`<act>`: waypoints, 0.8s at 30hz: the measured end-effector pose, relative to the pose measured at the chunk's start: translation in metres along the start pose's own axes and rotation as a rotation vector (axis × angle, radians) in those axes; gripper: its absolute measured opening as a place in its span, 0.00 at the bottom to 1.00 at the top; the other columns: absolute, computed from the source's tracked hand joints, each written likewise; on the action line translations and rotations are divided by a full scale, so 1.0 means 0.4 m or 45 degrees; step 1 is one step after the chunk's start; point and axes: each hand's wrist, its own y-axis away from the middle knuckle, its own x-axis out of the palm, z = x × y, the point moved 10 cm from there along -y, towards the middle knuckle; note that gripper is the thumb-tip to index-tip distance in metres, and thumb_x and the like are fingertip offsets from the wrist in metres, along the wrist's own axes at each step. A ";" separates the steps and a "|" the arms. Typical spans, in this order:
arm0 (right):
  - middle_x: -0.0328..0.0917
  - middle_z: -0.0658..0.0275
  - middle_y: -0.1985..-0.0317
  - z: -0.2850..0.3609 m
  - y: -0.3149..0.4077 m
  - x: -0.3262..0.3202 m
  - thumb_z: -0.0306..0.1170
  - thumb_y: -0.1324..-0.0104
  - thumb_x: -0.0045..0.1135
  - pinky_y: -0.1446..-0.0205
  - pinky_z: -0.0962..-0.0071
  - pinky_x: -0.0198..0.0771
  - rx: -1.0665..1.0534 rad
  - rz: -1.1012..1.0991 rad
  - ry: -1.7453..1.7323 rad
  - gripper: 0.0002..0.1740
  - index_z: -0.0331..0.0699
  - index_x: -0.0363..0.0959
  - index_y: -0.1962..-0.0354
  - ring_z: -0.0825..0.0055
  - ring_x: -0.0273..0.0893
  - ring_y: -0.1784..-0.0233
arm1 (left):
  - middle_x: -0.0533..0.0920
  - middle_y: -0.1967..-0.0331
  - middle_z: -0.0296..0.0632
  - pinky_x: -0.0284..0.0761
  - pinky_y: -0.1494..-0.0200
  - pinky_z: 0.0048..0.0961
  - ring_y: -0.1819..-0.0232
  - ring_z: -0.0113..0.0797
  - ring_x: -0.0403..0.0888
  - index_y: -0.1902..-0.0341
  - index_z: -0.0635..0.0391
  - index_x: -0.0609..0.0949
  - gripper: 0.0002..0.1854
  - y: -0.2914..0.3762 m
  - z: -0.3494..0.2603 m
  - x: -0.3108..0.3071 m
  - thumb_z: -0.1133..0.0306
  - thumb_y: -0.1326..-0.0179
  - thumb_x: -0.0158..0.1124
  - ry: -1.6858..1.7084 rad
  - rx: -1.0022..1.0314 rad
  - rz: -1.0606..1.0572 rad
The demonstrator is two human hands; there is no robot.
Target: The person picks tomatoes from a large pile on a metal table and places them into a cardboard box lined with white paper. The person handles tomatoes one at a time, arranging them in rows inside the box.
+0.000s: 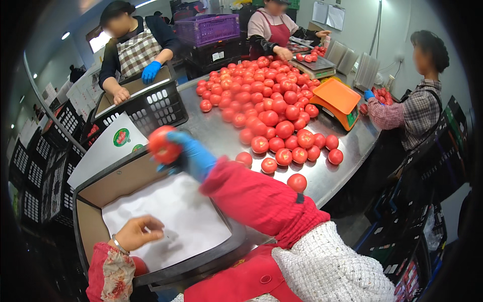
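My right hand [192, 153], in a blue glove, grips a red tomato [164, 144] over the far rim of a crate; both are a little blurred. Below it, my bare left hand [139, 233] hovers over the same crate with fingers apart and nothing between them. The black crate [234, 241] is lined with cardboard and white paper [188, 222]. One tomato [139, 266] lies in its near left corner, partly hidden by my left sleeve. A large heap of tomatoes [269, 117] covers much of the steel table [203, 130] beyond my right arm.
An orange scale [337, 95] and a grey scale [320, 64] stand beyond the heap. A co-worker at the far left holds another black crate [151, 109]; two more people are at the table's far and right sides. Black crates [32, 204] are stacked at left and right.
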 end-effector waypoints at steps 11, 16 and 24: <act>0.64 0.51 0.42 0.199 0.269 -0.953 0.55 0.36 0.44 0.46 0.61 0.70 -0.501 -1.024 -0.746 0.35 0.38 0.58 0.41 0.54 0.69 0.46 | 0.81 0.59 0.52 0.73 0.51 0.31 0.55 0.44 0.80 0.53 0.63 0.79 0.38 0.107 0.239 0.032 0.41 0.58 0.70 -0.873 -0.548 0.658; 0.67 0.54 0.41 0.280 0.198 -0.712 0.52 0.32 0.39 0.48 0.68 0.67 -0.415 -0.817 -0.219 0.35 0.38 0.50 0.36 0.62 0.71 0.44 | 0.82 0.61 0.56 0.73 0.52 0.34 0.56 0.49 0.80 0.60 0.62 0.83 0.44 0.144 0.268 -0.001 0.26 0.58 0.57 -1.085 -0.893 0.666; 0.77 0.62 0.54 0.090 0.003 0.064 0.45 0.34 0.47 0.56 0.75 0.69 0.051 0.020 0.333 0.23 0.41 0.71 0.47 0.75 0.76 0.57 | 0.82 0.66 0.49 0.75 0.58 0.31 0.61 0.43 0.81 0.52 0.59 0.77 0.39 0.086 0.149 -0.015 0.35 0.57 0.67 -0.828 -0.463 0.228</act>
